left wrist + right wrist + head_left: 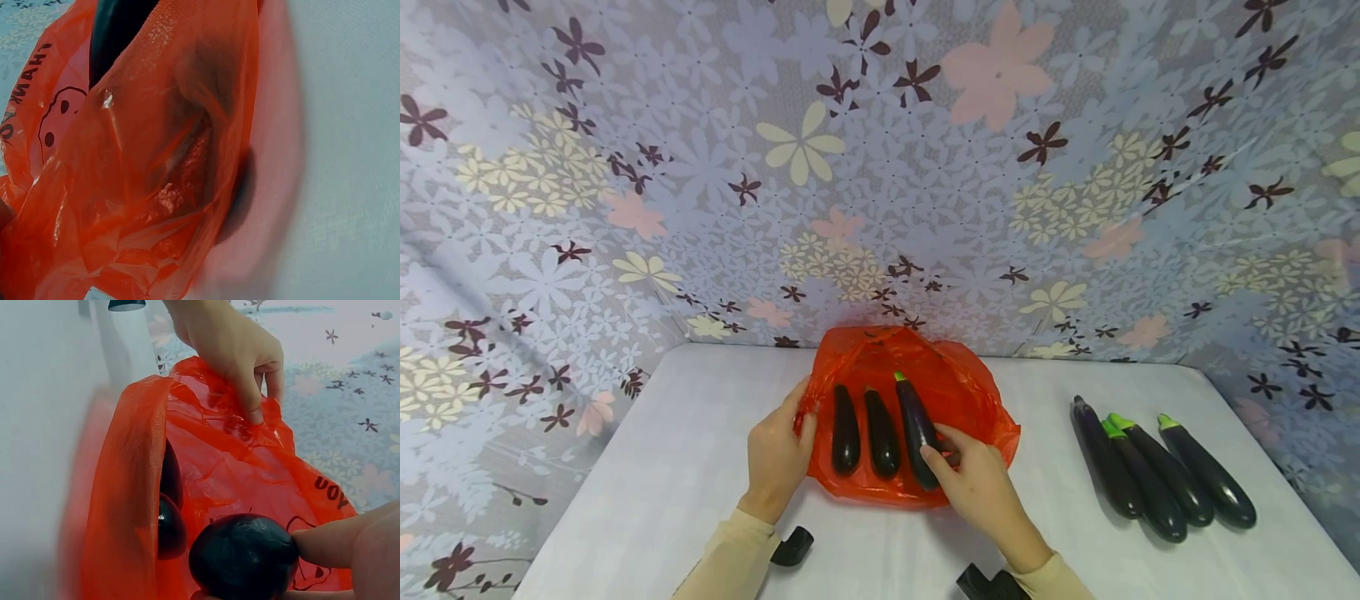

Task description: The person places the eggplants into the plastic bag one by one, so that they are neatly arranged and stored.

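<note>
A red plastic bag [973,392] lies on the table with its mouth spread. Two dark eggplants, the leftmost [846,433] and the middle one [882,435], rest side by side in it. My left hand [780,450] pinches the bag's left rim between thumb and fingers. With thumb and fingers my right hand [981,479] grips a third eggplant [914,425] near its thick end, over the bag's right part. In the right wrist view that eggplant [244,556] is seen end-on, beside the two others behind the bag's edge.
Several more eggplants [1157,483] lie in a group at the right of the white table [700,417]. A floral cloth [880,192] hangs behind the table and along its sides. Each wrist carries a black device, such as the left one [793,547].
</note>
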`<state>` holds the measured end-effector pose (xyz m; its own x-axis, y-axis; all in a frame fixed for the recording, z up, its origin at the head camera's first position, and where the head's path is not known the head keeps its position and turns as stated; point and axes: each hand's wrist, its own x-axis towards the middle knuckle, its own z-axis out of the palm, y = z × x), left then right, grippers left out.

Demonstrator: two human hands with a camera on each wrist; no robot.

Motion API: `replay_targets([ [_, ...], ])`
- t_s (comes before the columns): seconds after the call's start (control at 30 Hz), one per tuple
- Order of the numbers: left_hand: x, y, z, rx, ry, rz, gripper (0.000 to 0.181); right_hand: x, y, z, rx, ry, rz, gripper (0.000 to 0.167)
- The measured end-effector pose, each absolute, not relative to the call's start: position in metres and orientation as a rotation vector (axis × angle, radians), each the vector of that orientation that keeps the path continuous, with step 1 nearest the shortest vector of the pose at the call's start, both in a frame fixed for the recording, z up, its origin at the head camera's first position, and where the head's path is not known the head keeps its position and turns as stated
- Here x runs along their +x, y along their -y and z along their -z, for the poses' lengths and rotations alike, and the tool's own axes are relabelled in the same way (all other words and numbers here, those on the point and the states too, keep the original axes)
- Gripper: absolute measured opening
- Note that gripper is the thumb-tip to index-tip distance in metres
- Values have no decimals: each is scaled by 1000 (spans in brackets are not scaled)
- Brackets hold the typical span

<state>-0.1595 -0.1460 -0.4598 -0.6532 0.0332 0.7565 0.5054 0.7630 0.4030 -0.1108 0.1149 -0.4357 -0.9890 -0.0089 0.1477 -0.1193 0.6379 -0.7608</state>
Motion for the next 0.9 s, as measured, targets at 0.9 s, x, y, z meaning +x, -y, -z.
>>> replay_targets([
  [0.9,-160,146,461,-410,2176,778,43,-137,-99,451,33,2832,-1239,45],
])
